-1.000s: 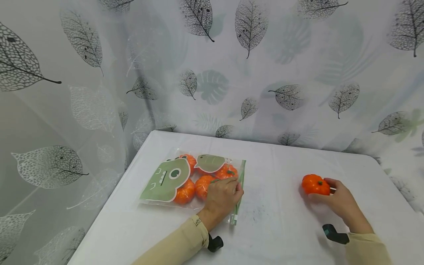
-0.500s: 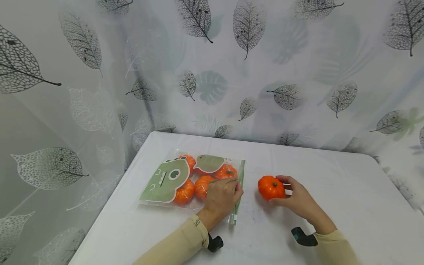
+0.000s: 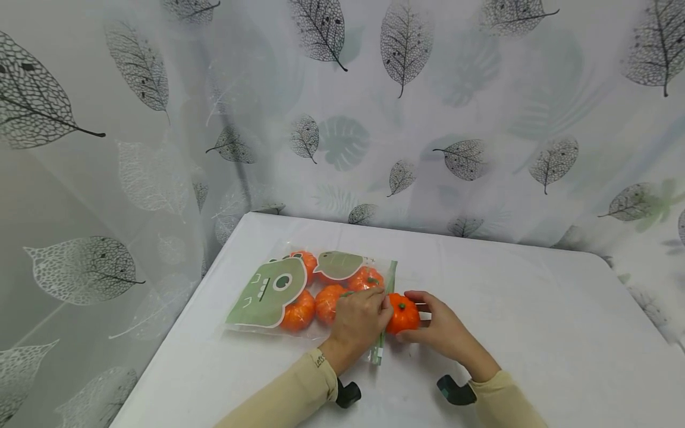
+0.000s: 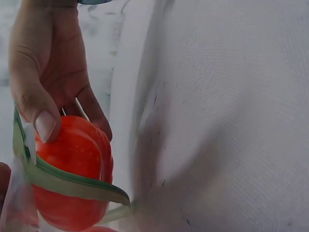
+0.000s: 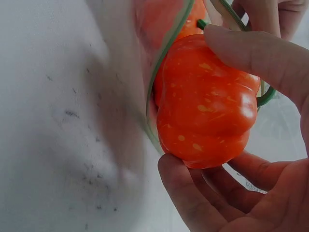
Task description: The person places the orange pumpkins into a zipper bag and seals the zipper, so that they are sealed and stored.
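Observation:
A clear zip bag (image 3: 255, 300) with a green cartoon monster print lies on the left of the table, several small orange pumpkins (image 3: 298, 310) inside it. My left hand (image 3: 357, 318) pinches the bag near its green-edged mouth. In my right hand (image 3: 444, 330) is another orange pumpkin (image 3: 404, 315), gripped between thumb and fingers at that mouth. The right wrist view shows the held pumpkin (image 5: 207, 106) partly inside the parted green rim (image 5: 166, 48). Across the pumpkin in the left wrist view runs the green zip strip (image 4: 77, 183). My left fingertips are mostly hidden in the head view.
The white table (image 3: 514, 285) extends to the right of the bag and has small dark marks on its cover. Behind it hangs a leaf-patterned curtain (image 3: 428, 119). A dark wrist camera mount (image 3: 456, 391) juts out beside my right sleeve.
My right hand has carried the pumpkin leftward across the table to the bag's mouth. The left hand and the bag have stayed in place.

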Motion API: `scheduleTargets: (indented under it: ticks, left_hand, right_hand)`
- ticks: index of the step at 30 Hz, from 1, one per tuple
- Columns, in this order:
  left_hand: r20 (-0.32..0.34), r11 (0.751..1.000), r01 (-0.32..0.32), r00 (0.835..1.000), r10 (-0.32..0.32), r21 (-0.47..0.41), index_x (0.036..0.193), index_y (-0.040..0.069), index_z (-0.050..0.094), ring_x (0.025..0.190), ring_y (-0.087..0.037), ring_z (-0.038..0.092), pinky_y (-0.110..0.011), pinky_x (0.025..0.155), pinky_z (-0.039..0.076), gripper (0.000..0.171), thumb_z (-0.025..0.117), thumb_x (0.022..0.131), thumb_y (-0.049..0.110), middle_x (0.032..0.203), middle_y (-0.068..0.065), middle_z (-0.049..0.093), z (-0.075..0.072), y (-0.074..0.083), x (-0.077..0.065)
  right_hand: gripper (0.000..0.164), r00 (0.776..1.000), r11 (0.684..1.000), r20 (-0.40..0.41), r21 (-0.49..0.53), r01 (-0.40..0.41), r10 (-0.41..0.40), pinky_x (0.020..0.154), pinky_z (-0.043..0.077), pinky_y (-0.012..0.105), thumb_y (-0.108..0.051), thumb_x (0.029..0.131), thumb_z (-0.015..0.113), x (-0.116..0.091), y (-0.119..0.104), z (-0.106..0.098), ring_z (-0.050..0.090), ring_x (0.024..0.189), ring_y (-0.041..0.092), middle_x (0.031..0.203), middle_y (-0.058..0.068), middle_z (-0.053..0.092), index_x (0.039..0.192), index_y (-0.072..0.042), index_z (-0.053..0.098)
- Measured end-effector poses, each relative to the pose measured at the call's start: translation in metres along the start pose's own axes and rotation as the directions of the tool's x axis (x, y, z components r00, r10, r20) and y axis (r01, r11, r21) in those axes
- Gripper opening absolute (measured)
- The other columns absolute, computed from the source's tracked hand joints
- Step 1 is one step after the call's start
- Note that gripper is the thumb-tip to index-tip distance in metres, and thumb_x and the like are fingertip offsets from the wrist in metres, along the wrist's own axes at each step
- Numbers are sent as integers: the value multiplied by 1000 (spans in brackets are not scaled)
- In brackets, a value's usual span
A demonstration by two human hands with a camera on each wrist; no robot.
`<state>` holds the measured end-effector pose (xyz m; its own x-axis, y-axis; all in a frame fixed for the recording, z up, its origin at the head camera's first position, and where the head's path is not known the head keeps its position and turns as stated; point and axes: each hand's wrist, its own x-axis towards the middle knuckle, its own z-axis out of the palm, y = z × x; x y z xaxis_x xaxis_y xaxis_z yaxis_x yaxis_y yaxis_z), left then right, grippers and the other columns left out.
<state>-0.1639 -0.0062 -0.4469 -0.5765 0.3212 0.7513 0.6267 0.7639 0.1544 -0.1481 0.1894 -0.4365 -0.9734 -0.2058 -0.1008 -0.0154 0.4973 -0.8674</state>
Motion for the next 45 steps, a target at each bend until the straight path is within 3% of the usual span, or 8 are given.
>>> scheduleTargets:
  ticks: [7, 14, 18, 26, 32, 38, 41, 45]
  left_hand:
    - [-32, 999, -28, 999, 29, 20, 80, 9, 79, 70, -11, 73, -24, 55, 55, 7, 80, 76, 13, 90, -1, 77, -1, 1, 0]
    - [-62, 999, -37, 997, 39, 33, 82, 10, 79, 68, -11, 71, -25, 54, 55, 8, 81, 76, 15, 88, 2, 76, -1, 3, 0]
    - [-63, 999, -37, 997, 40, 37, 85, 10, 80, 70, -11, 72, -25, 56, 56, 10, 81, 78, 17, 89, 2, 76, -1, 3, -1]
    - [-59, 999, -33, 998, 35, 32, 85, 9, 80, 71, -11, 72, -26, 57, 57, 10, 80, 79, 17, 88, 1, 76, -2, 5, -1]
    - [-64, 999, -26, 998, 27, 25, 85, 10, 81, 74, -11, 73, -27, 59, 58, 9, 80, 78, 16, 89, 2, 76, -2, 4, 0]
    - [-55, 999, -28, 998, 30, 32, 83, 11, 80, 73, -11, 72, -27, 59, 58, 6, 79, 79, 15, 89, 2, 76, -2, 4, 1]
    - [-57, 999, -30, 998, 32, 30, 81, 11, 79, 71, -12, 72, -26, 58, 57, 5, 79, 78, 15, 89, 2, 76, -2, 4, 1]
    - [-68, 999, -41, 997, 44, 36, 78, 11, 77, 69, -11, 70, -25, 55, 56, 4, 79, 78, 15, 85, 4, 75, -1, 5, 1]
  right_hand:
    - [80, 999, 997, 23, 63, 38, -39, 91, 55, 46, -18, 73, 91, 0, 1, 8, 65, 107, 30, 140, 17, 54, 140, 0, 51]
    - [79, 999, 999, 5, -11, 48, -48, 78, 56, 33, -27, 70, 94, 1, 1, 16, 64, 95, 23, 129, 9, 61, 138, -7, 58]
    - [81, 997, 998, 34, 20, 62, -63, 75, 56, 31, -24, 71, 93, 3, 2, 20, 65, 91, 23, 128, 14, 61, 140, -2, 56]
    - [82, 993, 991, 97, 123, 56, -68, 87, 57, 37, -22, 75, 91, 4, 5, 23, 67, 106, 29, 141, 19, 54, 143, 3, 51]
    - [68, 992, 991, 88, 106, 78, -87, 94, 53, 47, -19, 86, 81, 3, 4, 20, 56, 127, 40, 143, 20, 55, 143, 3, 52]
    - [66, 998, 997, 53, 70, 23, -26, 100, 48, 55, -21, 84, 82, 2, 2, 20, 55, 128, 39, 142, 15, 56, 141, -1, 56]
    - [67, 999, 1000, 19, 13, 26, -26, 95, 51, 52, -25, 79, 87, 3, 2, 21, 61, 119, 35, 136, 11, 60, 136, -4, 60]
    - [65, 999, 999, -3, -1, 36, -36, 77, 56, 38, -24, 75, 90, 4, 2, 25, 64, 104, 26, 127, 10, 61, 131, -4, 63]
